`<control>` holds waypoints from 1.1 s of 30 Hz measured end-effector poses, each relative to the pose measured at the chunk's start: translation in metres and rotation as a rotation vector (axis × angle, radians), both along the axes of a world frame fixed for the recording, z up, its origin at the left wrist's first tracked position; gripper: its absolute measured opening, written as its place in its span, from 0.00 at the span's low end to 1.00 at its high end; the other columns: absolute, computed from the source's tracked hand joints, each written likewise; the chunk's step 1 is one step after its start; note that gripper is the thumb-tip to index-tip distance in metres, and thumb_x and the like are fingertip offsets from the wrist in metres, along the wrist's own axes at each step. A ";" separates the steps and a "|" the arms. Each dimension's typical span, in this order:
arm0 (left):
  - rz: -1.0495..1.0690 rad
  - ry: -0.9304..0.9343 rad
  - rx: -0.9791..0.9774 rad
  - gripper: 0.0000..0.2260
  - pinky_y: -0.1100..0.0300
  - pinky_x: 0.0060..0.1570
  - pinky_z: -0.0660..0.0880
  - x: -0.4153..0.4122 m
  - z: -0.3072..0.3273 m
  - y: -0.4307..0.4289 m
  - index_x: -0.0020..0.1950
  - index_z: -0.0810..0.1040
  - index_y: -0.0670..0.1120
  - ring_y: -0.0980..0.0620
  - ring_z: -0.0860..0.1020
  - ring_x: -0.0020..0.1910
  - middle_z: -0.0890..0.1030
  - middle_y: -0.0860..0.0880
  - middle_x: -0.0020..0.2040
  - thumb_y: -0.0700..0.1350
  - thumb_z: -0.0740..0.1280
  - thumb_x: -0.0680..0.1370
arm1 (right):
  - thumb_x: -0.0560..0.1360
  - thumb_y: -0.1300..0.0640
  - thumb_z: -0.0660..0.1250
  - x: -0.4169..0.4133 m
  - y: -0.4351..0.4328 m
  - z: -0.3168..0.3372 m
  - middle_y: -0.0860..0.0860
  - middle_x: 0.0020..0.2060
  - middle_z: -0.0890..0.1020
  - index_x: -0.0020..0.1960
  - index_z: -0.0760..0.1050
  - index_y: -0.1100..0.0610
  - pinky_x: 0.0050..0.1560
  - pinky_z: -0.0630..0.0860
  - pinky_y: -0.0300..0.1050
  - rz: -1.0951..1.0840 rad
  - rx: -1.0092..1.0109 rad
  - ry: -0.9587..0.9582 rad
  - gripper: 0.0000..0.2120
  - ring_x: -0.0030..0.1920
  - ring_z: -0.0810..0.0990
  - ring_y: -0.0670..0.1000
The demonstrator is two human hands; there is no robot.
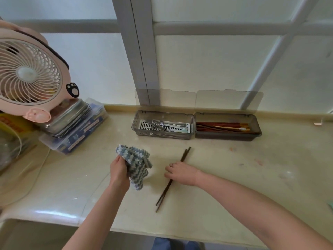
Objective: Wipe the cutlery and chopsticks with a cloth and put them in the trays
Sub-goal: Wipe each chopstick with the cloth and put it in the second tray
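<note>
My left hand point(119, 171) grips a grey-and-white striped cloth point(136, 164) just above the counter. A pair of dark brown chopsticks point(166, 190) lies diagonally on the counter, and my right hand point(181, 173) rests over their middle with fingers curled onto them. At the back stand two clear grey trays with lids up: the left tray point(137, 123) holds several forks and spoons point(165, 125), the right tray point(255, 125) holds several reddish chopsticks point(223, 126).
A pink desk fan point(28, 76) stands at the left on a metal tin point(70, 117) and a clear plastic box point(81, 134). A frosted window point(207, 69) backs the counter. The counter's front edge point(162, 233) runs below my arms.
</note>
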State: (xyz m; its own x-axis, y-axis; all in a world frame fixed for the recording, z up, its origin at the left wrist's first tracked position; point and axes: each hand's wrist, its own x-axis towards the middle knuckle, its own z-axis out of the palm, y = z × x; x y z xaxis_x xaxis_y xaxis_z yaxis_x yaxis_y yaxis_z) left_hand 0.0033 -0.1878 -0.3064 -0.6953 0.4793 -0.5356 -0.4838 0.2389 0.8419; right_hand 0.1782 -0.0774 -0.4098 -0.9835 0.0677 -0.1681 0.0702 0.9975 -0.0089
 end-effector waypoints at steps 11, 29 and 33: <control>-0.012 -0.081 0.082 0.11 0.54 0.47 0.73 0.006 -0.010 0.006 0.51 0.74 0.40 0.49 0.76 0.42 0.77 0.45 0.43 0.38 0.52 0.81 | 0.78 0.60 0.61 -0.004 0.008 0.062 0.50 0.45 0.72 0.52 0.72 0.63 0.37 0.67 0.31 -0.626 -0.553 0.691 0.06 0.36 0.71 0.45; -0.214 0.001 0.100 0.10 0.56 0.43 0.75 0.042 0.001 0.031 0.48 0.74 0.40 0.48 0.76 0.43 0.77 0.43 0.43 0.38 0.54 0.81 | 0.78 0.62 0.63 0.012 -0.027 0.041 0.52 0.48 0.83 0.51 0.68 0.57 0.53 0.78 0.42 -1.071 -1.046 0.833 0.04 0.50 0.82 0.46; -0.278 0.086 0.128 0.10 0.56 0.41 0.73 0.047 0.004 0.036 0.41 0.74 0.40 0.46 0.75 0.43 0.77 0.43 0.40 0.37 0.57 0.80 | 0.78 0.67 0.62 0.005 -0.034 0.044 0.52 0.40 0.82 0.51 0.74 0.52 0.45 0.80 0.45 -1.043 -1.168 0.819 0.10 0.39 0.83 0.49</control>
